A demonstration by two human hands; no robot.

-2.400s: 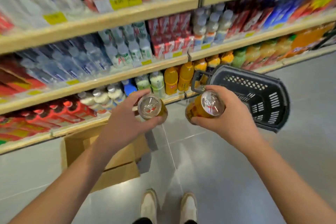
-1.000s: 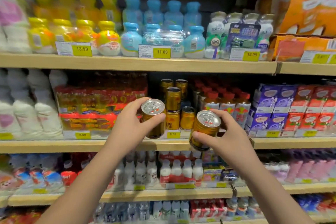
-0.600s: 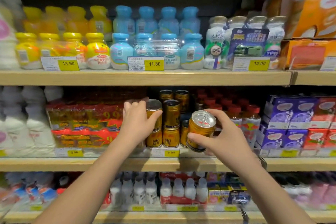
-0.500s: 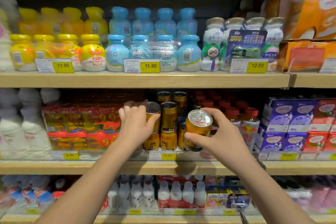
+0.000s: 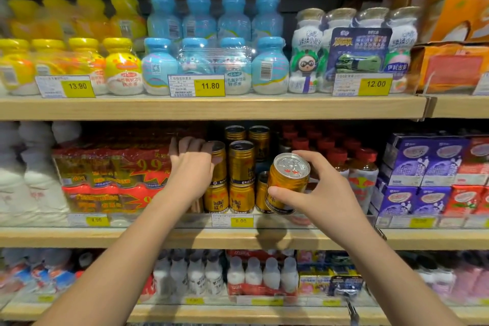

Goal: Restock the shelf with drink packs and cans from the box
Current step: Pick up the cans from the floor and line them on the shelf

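My left hand (image 5: 191, 167) is wrapped around a gold can (image 5: 220, 164) that rests on top of another gold can (image 5: 215, 200) in the left column of the can stack on the middle shelf (image 5: 158, 238). My right hand (image 5: 321, 193) grips a second gold can (image 5: 287, 182), tilted with its silver lid facing me, just in front of the stack's right side. More gold cans (image 5: 241, 167) stand stacked two high between and behind my hands. The box is out of view.
Red shrink-wrapped drink packs (image 5: 111, 180) sit left of the cans, red-capped bottles (image 5: 357, 167) to the right, then purple and red cartons (image 5: 428, 172). The shelf above (image 5: 211, 107) holds yellow, blue and white bottle packs. White bottles fill the lower shelf.
I turned from the floor and box up to the shelf carrying both cans. My left hand has pushed its can onto the stack's left column; my right hand has moved its can closer to the stack.
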